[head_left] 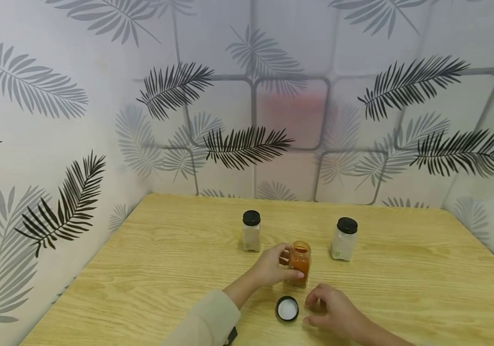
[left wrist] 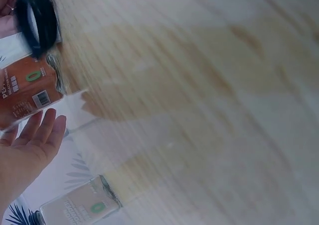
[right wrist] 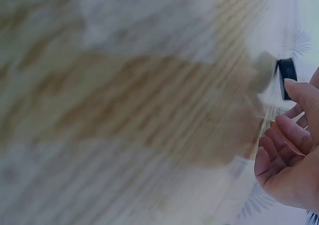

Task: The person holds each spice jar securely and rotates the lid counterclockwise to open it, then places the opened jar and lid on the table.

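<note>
My left hand (head_left: 273,266) grips a glass spice jar of orange-red powder (head_left: 300,262), thumb across its front and fingers behind. The jar stands upright, its mouth uncovered. A label with a green mark and a barcode shows on this spice jar (left wrist: 32,83) in the left wrist view. In front of it, a black lid (head_left: 287,309) lies on the table with its white inside facing up. Just right of the lid, my right hand (head_left: 335,312) holds nothing, its fingers loosely bent. The right wrist view shows the thumb overlapping the lid (right wrist: 286,79).
Two black-capped glass jars of pale contents stand farther back, one jar (head_left: 251,231) to the left and another jar (head_left: 344,239) to the right. The wooden table (head_left: 165,250) meets a leaf-patterned wall (head_left: 225,105). A small dark object (head_left: 231,335) shows beside the left sleeve.
</note>
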Available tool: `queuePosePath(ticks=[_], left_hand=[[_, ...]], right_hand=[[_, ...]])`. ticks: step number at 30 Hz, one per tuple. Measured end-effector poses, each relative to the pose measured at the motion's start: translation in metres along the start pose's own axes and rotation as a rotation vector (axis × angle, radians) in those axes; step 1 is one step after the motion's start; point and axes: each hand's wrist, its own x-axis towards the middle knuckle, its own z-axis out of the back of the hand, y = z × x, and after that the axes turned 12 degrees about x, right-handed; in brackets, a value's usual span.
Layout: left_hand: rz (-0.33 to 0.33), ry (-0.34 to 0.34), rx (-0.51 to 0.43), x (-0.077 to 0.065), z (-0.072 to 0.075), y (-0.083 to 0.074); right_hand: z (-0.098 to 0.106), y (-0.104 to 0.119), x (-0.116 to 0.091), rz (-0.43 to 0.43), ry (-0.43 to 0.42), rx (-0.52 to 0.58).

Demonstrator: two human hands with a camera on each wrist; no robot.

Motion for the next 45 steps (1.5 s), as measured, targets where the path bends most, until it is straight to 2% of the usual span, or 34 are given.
queuePosePath(ticks=[6,17,24,28,31,37,45], left_hand=[[0.001,0.002,-0.026,-0.001,0.000,0.001],[0.031,0.022,-0.049,-0.005,0.004,0.011],[0.055,0.050,-0.010,-0.015,0.012,0.019],[0.074,0.055,0.044,-0.024,0.017,0.021],[0.111,0.066,0.064,-0.032,0.018,0.019],[0.193,0.120,0.001,-0.046,0.014,0.007],[0.194,0.049,0.057,-0.049,0.006,-0.004]], right_hand=[[-0.002,0.001,0.002,-0.047,0.013,-0.052],[-0.002,0.005,0.001,-0.045,0.002,-0.079],[-0.002,0.005,0.001,-0.040,0.000,-0.081],[-0.003,0.002,0.000,-0.033,-0.002,-0.078],[-0.003,0.001,-0.001,-0.048,0.002,-0.074],[0.000,0.001,0.000,-0.065,0.003,-0.076],[-0.001,0.000,0.000,-0.025,0.003,-0.098]])
